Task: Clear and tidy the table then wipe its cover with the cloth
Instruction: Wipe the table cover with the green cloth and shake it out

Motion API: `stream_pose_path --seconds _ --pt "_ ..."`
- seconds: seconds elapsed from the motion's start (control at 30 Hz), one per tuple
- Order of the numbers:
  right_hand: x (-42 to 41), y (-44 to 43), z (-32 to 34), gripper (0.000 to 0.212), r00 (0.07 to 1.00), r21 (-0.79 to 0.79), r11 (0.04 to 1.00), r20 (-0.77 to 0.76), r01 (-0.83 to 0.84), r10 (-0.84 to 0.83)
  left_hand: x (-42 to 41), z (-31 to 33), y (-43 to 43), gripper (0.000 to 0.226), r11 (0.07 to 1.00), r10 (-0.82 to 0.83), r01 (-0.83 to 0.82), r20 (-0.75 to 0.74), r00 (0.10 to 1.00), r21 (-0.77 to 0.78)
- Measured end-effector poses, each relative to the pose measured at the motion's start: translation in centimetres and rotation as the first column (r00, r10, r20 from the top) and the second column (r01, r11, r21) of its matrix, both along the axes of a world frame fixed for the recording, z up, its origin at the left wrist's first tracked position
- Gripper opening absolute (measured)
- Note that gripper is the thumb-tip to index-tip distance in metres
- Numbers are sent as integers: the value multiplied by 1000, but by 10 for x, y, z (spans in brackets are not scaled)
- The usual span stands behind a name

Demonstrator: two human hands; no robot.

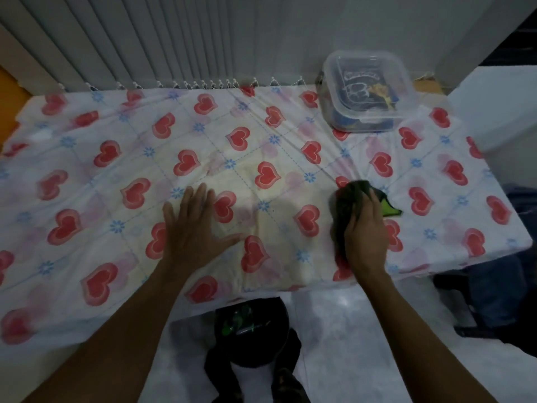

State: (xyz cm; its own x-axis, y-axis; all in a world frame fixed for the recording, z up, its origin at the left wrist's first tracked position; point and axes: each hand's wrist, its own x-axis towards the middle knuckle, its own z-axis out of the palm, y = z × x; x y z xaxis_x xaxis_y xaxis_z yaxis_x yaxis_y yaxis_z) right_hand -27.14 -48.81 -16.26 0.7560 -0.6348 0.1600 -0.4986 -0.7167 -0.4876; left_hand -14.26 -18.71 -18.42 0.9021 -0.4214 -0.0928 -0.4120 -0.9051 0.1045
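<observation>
A white table cover (122, 170) printed with red hearts and blue flowers lies over the whole table. My left hand (194, 228) rests flat on it near the front middle, fingers spread, holding nothing. My right hand (366, 231) presses a dark cloth (348, 196) with a bright green corner onto the cover at the front right. The cloth bunches under my fingers, and folds in the cover fan out from it toward the back.
A clear plastic lidded box (367, 88) with dark items inside stands at the back right corner. Vertical blinds (145, 39) hang behind the table. A dark bag (250, 330) sits on the white floor below the front edge. Dark furniture (494, 301) stands at the right.
</observation>
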Motion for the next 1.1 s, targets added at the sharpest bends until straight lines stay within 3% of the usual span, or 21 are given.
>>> stream_pose_path --seconds 0.17,0.23,0.33,0.53,0.7,0.77,0.93,1.1 --pt "63 89 23 51 937 -46 940 80 -338 340 1 15 -25 108 993 -98 104 103 990 -63" --pt "94 121 9 49 880 -88 878 37 -470 474 2 11 -39 100 988 -122 128 63 990 -86" --pt "129 140 -28 46 819 -70 816 -65 -574 570 2 -4 -43 112 995 -90 89 -20 996 -49" --pt "134 122 -53 50 821 -105 815 -109 -570 560 6 -21 -37 119 996 -82 82 11 997 -32" --pt "120 97 -47 56 855 -53 863 -179 -503 487 1 -8 -47 124 999 -13 17 -140 990 31" --pt "108 79 -47 58 871 -46 883 -195 -467 451 -4 2 -66 124 995 -21 38 -181 983 92" --pt "78 31 -45 59 903 -33 920 -211 -390 375 -14 14 -104 122 977 -155 167 -97 983 132" --pt "45 -2 -44 58 932 -72 951 -235 -301 277 -10 19 -113 126 963 -176 212 -207 962 167"
